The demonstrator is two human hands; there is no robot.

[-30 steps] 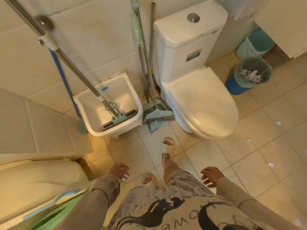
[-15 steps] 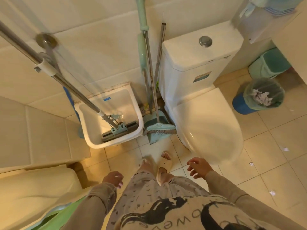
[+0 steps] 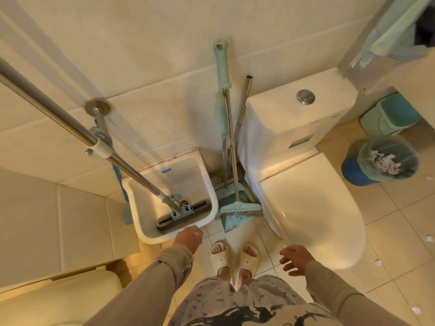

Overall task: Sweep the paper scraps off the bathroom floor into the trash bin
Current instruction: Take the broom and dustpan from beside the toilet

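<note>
Head view, looking down.

1. My left hand (image 3: 188, 238): at 7 o'clock, fingers loosely curled, holding nothing, over the near rim of the mop sink (image 3: 143, 229).
2. My right hand (image 3: 295, 257): at 5 o'clock, fingers spread open, holding nothing, in front of the toilet (image 3: 310, 208).
3. Broom (image 3: 240, 207): at centre, head down on the floor, green-gripped handle leaning up the wall toward 12 o'clock. It stands between sink and toilet.
4. Dustpan (image 3: 231, 220): green, directly behind the broom head, touching it; its metal handle leans on the wall beside the broom's.
5. Mop (image 3: 181, 212): sponge head resting inside the sink, steel pole running out toward 10 o'clock.
6. Bin (image 3: 386, 160): at 3 o'clock, blue, clear liner, crumpled paper inside; well apart from both hands.
7. Green bin (image 3: 388, 115): at 2 o'clock, just beyond the blue one.
8. Scraps (image 3: 429, 238): small white bits on the floor tiles (image 3: 400, 231), scattered from 3 to 5 o'clock, right of the toilet.
9. My slippers (image 3: 233, 257): pale, side by side at 6 o'clock, toes toward the dustpan.
10. Towel (image 3: 388, 31): green, hanging at 1 o'clock.
</note>
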